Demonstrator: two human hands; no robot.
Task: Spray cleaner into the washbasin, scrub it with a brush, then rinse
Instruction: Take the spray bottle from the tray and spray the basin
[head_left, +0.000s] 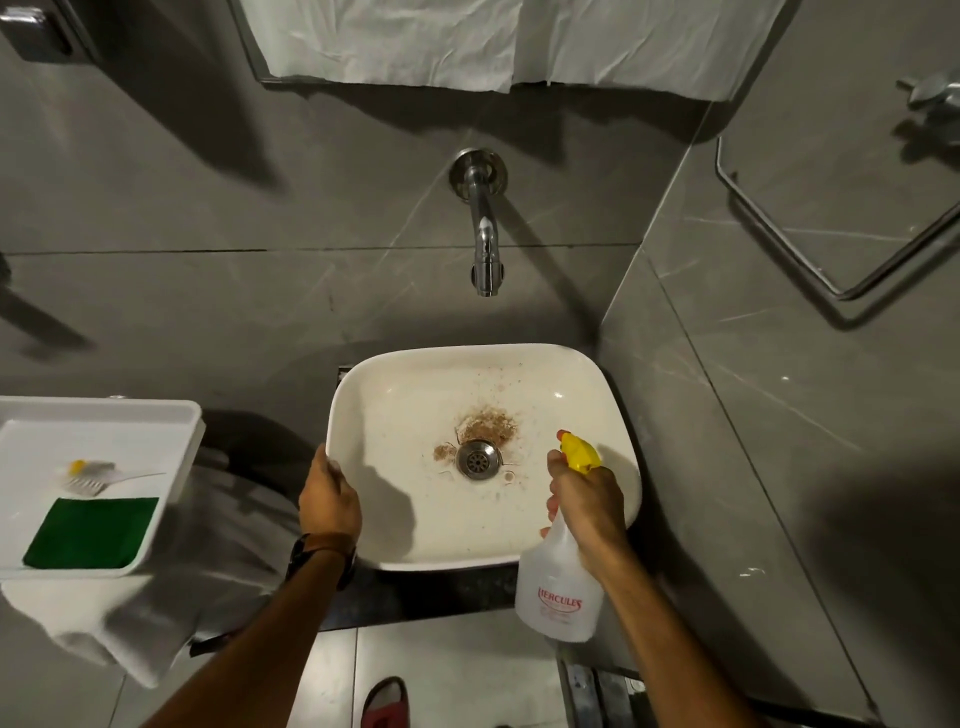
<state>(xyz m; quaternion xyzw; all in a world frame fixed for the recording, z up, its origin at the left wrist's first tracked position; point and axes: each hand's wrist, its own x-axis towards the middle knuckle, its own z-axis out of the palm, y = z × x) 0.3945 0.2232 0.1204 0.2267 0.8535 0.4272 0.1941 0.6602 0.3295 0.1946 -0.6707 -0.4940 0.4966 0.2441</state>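
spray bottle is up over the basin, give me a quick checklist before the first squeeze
1. Spray bottle held firmly in the right hand: ok.
2. Yellow nozzle over the washbasin, aimed towards the brown stain by the drain: ok.
3. Left hand on the basin's left rim, clear of the nozzle's line: ok.
4. Liquid level in the bottle: cannot tell.
5. Tap not running, so the cleaner will not wash away: ok.
6. Brush ready in the white tray, beside the green pad: ok.
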